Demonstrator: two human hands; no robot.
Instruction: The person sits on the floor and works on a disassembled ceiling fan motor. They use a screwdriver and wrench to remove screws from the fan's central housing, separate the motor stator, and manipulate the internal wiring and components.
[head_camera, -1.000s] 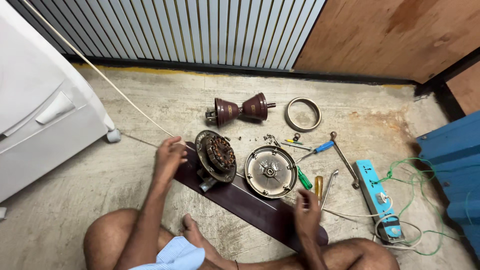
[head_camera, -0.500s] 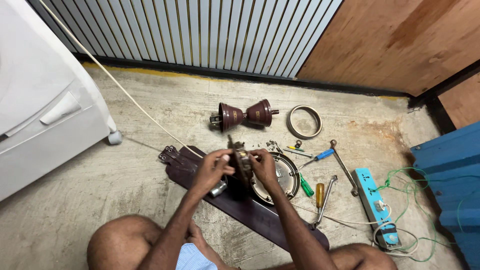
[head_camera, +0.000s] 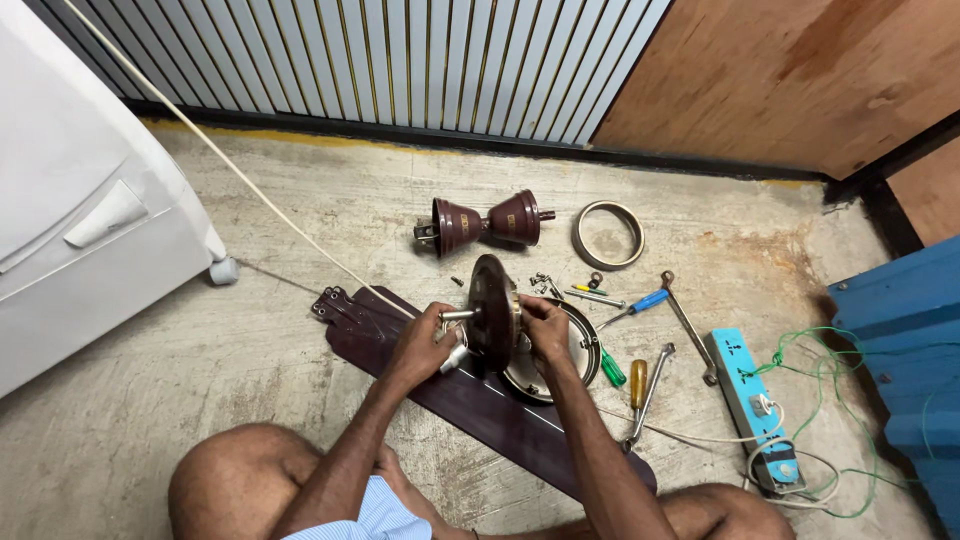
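Observation:
A round brown fan motor housing (head_camera: 492, 312) stands on edge above a dark brown fan blade (head_camera: 470, 400) lying on the concrete floor. My left hand (head_camera: 422, 342) grips its metal shaft on the left side. My right hand (head_camera: 545, 328) holds its right face. Behind my right hand lies the silver round motor cover (head_camera: 578, 352), partly hidden.
A brown downrod with two canopy cups (head_camera: 485, 222) and a metal ring (head_camera: 607, 235) lie farther back. Screwdrivers (head_camera: 630, 306), a spanner (head_camera: 688, 325), small screws, a blue power strip (head_camera: 752, 400) with green and white wires sit right. A white appliance (head_camera: 80, 200) stands left.
Both hands came together onto the motor housing and tipped it up from lying flat to standing on edge. The right hand left the floor by the blade.

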